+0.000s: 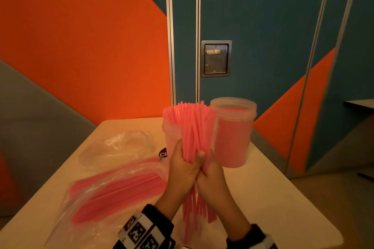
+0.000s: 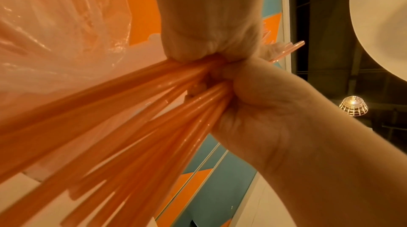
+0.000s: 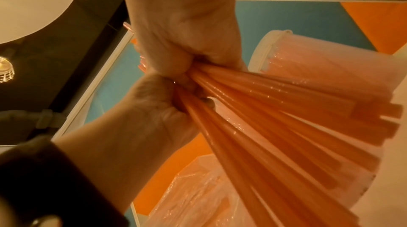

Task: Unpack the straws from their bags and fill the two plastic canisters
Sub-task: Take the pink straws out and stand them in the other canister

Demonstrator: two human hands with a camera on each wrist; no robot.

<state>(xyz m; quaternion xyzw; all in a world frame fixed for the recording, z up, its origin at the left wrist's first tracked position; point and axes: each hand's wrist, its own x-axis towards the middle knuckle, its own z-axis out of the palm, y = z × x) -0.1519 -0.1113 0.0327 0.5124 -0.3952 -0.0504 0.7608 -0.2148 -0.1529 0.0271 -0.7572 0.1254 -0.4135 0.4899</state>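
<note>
I hold a thick bundle of pink straws [image 1: 194,127] upright with both hands, and it fans out above and below my grip. My left hand [image 1: 185,164] wraps its middle from the left, and my right hand [image 1: 211,176] grips it just below on the right. Behind the bundle stands a clear canister [image 1: 170,135], mostly hidden. A second canister [image 1: 232,135] to its right is packed with pink straws. In the wrist views my left hand [image 2: 198,21] and right hand [image 3: 187,35] squeeze the straws [image 2: 132,117] [image 3: 275,117] together.
A plastic bag with more pink straws [image 1: 113,190] lies on the white table [image 1: 273,198] to the left. A crumpled empty bag [image 1: 117,147] sits behind it. The table's far edge meets an orange and teal wall with a metal recessed handle [image 1: 216,58].
</note>
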